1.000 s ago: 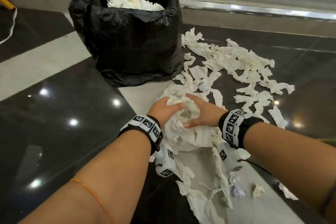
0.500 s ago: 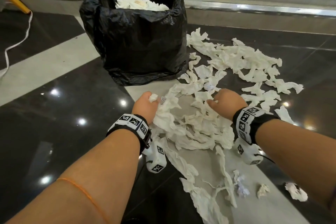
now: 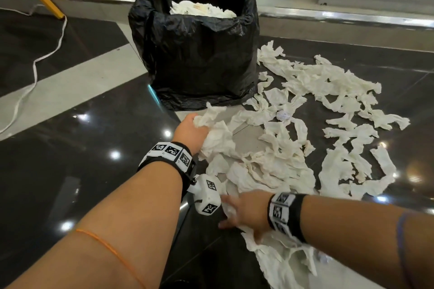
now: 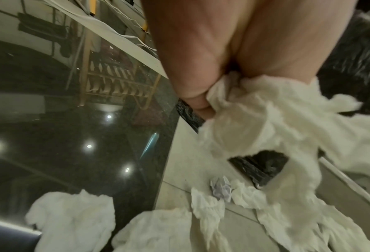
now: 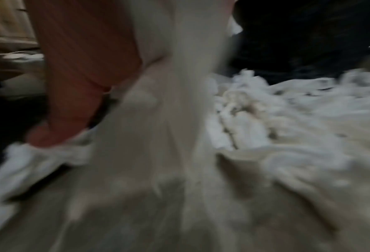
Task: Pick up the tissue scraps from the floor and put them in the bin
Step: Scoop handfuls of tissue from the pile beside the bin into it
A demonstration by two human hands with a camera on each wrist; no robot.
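While the left hand (image 3: pixel 189 130) bunches a wad of tissue (image 3: pixel 218 134) at the near-left edge of the spread, fingers curled round it and the thumb pinching the paper in tight as the left wrist view shows, the right hand (image 3: pixel 244 214) reaches low across to the closest strips, fingers spread and fairly straight, resting on the paper. Whether it has pinched anything yet I cannot tell; its own wrist view is a blur. The tissue scraps (image 3: pixel 328 129) lie fanned over the dark floor (image 3: pixel 70 171) to the right of the bin (image 3: pixel 202 61), some touching its base, a long tail trailing toward the camera. The bin, lined with a black bag, already shows white tissue heaped near its rim. Now, the smart play, I'd say: sweep that right hand inward, rake the loose strips toward the left hand's wad, and compress both loads into one ball before lifting. Long strips will likely dangle and shed, so gather the tails first. With the bin that full, I'd press the load down on arrival, or pieces could slide back out.
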